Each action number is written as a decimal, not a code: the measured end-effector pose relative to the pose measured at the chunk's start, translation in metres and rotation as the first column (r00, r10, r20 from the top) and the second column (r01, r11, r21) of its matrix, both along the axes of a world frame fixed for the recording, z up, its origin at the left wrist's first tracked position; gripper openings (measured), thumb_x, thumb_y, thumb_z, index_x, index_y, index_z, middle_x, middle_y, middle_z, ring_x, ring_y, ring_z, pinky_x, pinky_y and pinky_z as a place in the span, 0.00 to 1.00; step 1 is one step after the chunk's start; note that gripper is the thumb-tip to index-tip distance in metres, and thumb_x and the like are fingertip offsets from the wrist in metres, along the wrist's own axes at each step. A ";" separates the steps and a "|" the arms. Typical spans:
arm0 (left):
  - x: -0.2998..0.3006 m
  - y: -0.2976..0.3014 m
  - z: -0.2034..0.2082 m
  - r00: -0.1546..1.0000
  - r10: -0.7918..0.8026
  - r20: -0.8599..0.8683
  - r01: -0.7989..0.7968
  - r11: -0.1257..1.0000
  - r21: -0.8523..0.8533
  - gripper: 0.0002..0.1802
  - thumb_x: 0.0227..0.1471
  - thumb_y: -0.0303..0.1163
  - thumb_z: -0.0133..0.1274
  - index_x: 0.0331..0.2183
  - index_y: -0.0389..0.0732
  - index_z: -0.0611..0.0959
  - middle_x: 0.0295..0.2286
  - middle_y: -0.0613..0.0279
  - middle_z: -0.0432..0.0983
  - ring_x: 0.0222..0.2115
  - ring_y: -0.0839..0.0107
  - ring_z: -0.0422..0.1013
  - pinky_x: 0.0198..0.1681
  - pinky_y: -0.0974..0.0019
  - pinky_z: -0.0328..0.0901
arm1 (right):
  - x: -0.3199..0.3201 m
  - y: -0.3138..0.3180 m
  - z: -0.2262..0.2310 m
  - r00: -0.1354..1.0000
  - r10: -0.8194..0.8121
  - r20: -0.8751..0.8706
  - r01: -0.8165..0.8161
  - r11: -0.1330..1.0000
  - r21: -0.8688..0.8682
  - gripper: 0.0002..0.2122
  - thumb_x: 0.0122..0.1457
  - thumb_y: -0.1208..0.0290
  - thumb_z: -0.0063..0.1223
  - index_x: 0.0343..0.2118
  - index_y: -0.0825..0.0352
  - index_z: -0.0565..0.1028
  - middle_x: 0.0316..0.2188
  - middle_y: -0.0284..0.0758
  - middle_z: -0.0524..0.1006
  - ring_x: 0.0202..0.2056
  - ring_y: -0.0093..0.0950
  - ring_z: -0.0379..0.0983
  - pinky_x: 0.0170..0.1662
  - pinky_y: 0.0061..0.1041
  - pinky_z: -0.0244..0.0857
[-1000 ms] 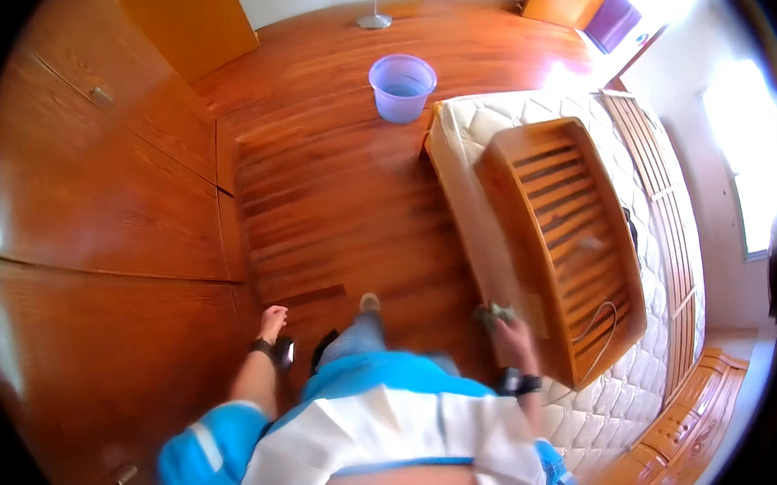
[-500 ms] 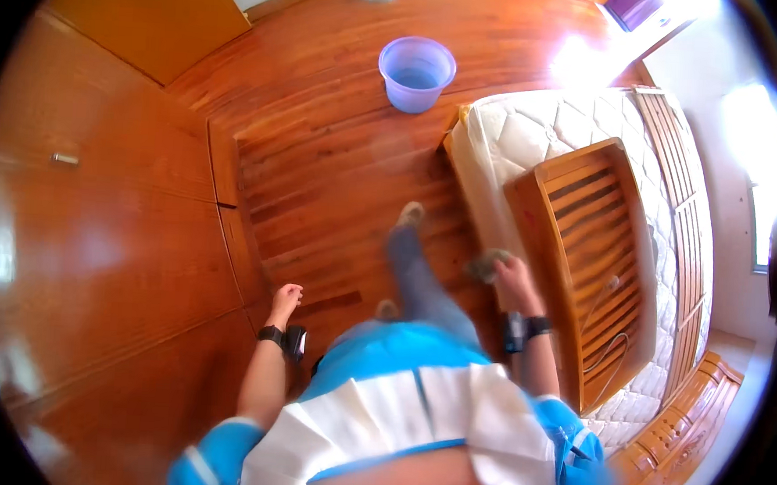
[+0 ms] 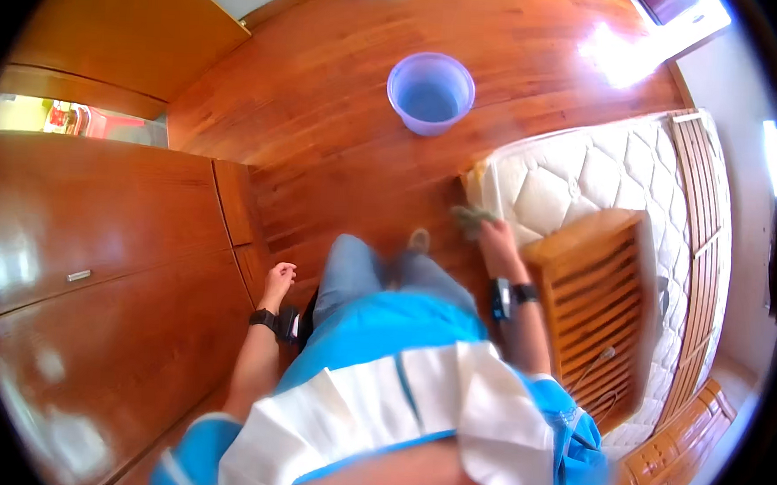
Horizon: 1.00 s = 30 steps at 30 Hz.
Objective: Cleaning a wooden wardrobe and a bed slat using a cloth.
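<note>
My right hand (image 3: 498,241) is closed around a crumpled grey-green rag (image 3: 473,221), which hangs beside the near corner of the mattress (image 3: 545,180). Both hand and rag are a little blurred. My left hand (image 3: 279,282) holds nothing; its fingers are loosely bent and partly apart, close to the wooden cabinet front (image 3: 126,220). Ahead on the floor stands a translucent purple bucket (image 3: 398,107), with something bluish, perhaps water, low inside. Each of my wrists wears a black strap with a small device.
A slatted wooden frame (image 3: 592,293) lies on the mattress to my right, a loose cord on it. Long wooden slats (image 3: 702,215) rest along the mattress's far side. A carved wooden headboard (image 3: 677,442) stands lower right. Ahead stretches the wooden floor (image 3: 326,90).
I have stepped forward, so the bucket and mattress corner look nearer. My right hand has moved ahead with the rag. A gap with coloured things now shows at the far left.
</note>
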<state>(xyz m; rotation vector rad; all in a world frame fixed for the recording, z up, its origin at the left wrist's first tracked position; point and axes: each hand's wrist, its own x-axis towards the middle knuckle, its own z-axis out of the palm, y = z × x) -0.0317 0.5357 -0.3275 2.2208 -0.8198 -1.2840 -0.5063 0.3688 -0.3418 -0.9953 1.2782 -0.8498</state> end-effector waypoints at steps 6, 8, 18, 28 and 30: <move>0.044 -0.075 -0.015 0.997 -0.075 -0.018 0.076 0.995 0.058 0.10 0.47 0.31 0.42 0.30 0.38 0.75 0.22 0.61 0.71 0.20 0.76 0.67 0.23 0.75 0.63 | 0.023 -0.076 -0.013 1.000 -0.024 0.003 0.023 0.987 0.160 0.12 0.50 0.68 0.45 0.34 0.72 0.70 0.29 0.31 0.72 0.31 0.17 0.66 0.33 0.17 0.60; 0.061 -0.100 -0.023 0.996 -0.077 -0.033 0.080 0.994 0.077 0.10 0.47 0.31 0.42 0.30 0.38 0.75 0.22 0.61 0.71 0.21 0.76 0.67 0.23 0.75 0.63 | 0.035 -0.099 -0.015 0.997 -0.038 0.062 0.034 0.997 0.065 0.12 0.50 0.69 0.45 0.34 0.72 0.70 0.27 0.30 0.72 0.29 0.18 0.65 0.32 0.17 0.59; 0.161 -0.214 -0.038 0.993 -0.031 -0.113 0.050 0.984 0.169 0.10 0.47 0.30 0.42 0.30 0.38 0.75 0.21 0.61 0.71 0.23 0.75 0.68 0.23 0.74 0.64 | 0.126 -0.268 0.009 0.960 -0.261 0.098 0.235 0.946 0.224 0.11 0.51 0.71 0.44 0.37 0.68 0.68 0.25 0.23 0.69 0.25 0.14 0.64 0.28 0.12 0.57; 0.239 -0.365 -0.033 0.968 -0.244 -0.065 0.253 0.937 0.242 0.10 0.48 0.30 0.41 0.30 0.39 0.76 0.22 0.60 0.72 0.19 0.75 0.68 0.23 0.74 0.65 | 0.107 -0.267 -0.052 0.860 -0.437 -0.265 0.499 0.828 0.256 0.18 0.47 0.74 0.46 0.43 0.71 0.64 0.36 0.39 0.69 0.32 0.20 0.65 0.33 0.14 0.59; 0.235 -0.398 -0.037 0.954 -0.295 -0.054 0.299 0.923 0.242 0.10 0.48 0.30 0.41 0.30 0.39 0.76 0.22 0.60 0.73 0.20 0.75 0.69 0.23 0.74 0.65 | 0.086 -0.245 -0.064 0.858 -0.439 -0.267 0.510 0.789 0.342 0.15 0.47 0.74 0.45 0.41 0.70 0.66 0.32 0.37 0.70 0.29 0.20 0.66 0.30 0.14 0.60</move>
